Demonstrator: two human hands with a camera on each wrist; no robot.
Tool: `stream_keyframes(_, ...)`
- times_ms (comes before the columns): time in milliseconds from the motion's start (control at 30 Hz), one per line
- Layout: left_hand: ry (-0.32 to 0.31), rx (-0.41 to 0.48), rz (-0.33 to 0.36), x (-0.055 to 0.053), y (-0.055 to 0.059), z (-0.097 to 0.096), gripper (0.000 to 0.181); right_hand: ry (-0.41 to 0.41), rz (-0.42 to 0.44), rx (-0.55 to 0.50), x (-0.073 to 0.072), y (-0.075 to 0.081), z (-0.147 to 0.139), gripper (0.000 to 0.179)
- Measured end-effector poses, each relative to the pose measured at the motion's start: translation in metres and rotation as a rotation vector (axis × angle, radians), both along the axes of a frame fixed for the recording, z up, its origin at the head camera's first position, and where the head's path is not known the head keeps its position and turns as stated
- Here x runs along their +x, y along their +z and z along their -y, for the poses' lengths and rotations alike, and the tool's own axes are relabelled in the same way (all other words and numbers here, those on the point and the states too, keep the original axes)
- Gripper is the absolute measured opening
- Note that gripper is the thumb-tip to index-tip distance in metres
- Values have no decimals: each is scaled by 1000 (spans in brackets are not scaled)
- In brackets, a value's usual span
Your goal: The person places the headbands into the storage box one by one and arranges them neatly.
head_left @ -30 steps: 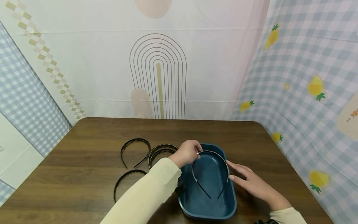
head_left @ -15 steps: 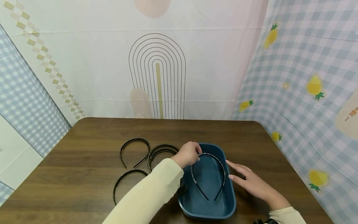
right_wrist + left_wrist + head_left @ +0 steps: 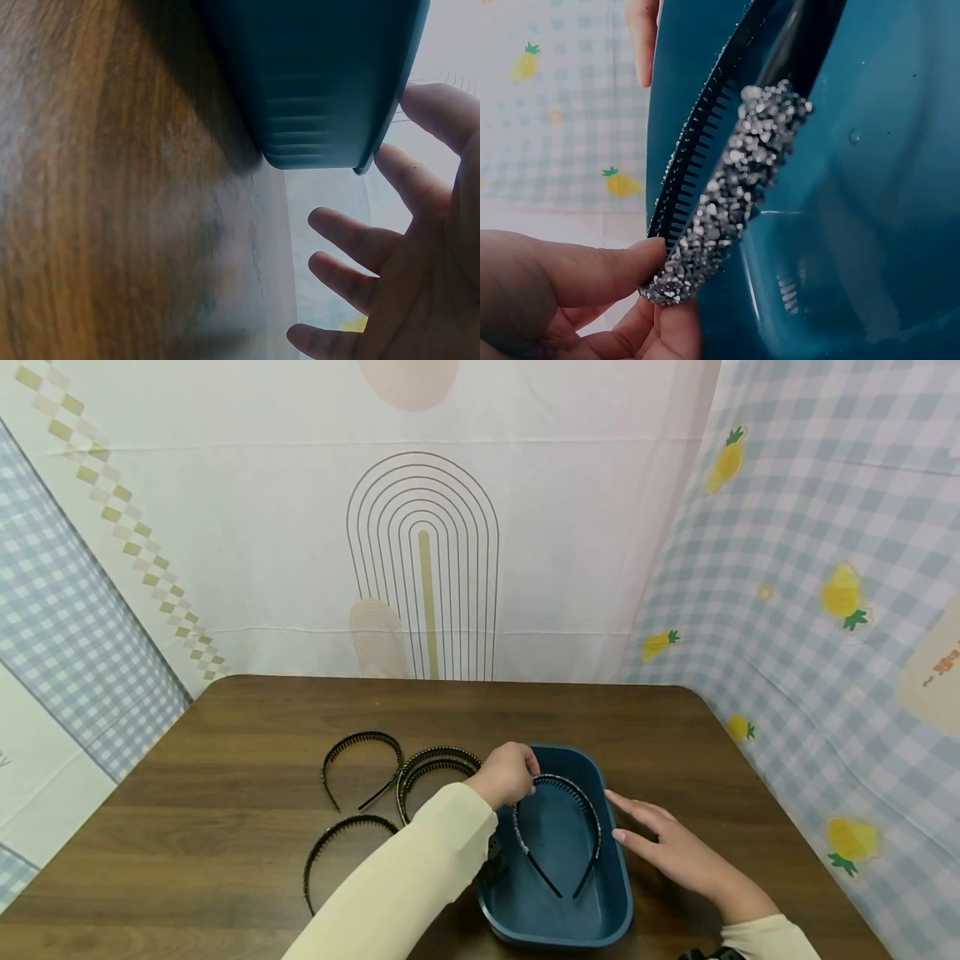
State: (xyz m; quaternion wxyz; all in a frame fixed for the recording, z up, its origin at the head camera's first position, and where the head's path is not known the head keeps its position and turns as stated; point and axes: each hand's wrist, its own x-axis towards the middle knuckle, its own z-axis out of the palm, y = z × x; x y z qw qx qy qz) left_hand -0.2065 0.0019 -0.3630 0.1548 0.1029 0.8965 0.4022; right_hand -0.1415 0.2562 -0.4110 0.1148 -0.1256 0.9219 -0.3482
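My left hand (image 3: 510, 774) pinches the top of a toothed headband (image 3: 557, 835) studded with silver stones, holding it inside a dark blue plastic tub (image 3: 615, 893). The left wrist view shows thumb and fingers (image 3: 607, 270) gripping the glittery band (image 3: 735, 195) against the tub's blue wall (image 3: 870, 187). My right hand (image 3: 667, 847) lies flat on the table beside the tub's right rim, fingers straight; in the right wrist view its fingers (image 3: 375, 247) sit just off the tub's outer wall (image 3: 315, 82).
Several black toothed headbands lie on the brown wooden table (image 3: 247, 710) left of the tub: one (image 3: 360, 760) farthest left, a pair (image 3: 435, 764) by my left wrist, one (image 3: 337, 852) nearer me. Patterned cloth walls surround the table.
My left hand has lowered the studded headband deeper into the tub, its legs moving slightly left. The right hand has stayed by the rim.
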Motion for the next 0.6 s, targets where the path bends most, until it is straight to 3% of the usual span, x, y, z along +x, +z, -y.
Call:
stream_keyframes(333, 1, -31, -9, 4, 1, -3, 12, -4, 20, -3, 0, 0, 0, 61)
stream_keyframes(600, 3, -80, -31, 2, -5, -3, 13, -15, 30, -2, 1, 2, 2, 62)
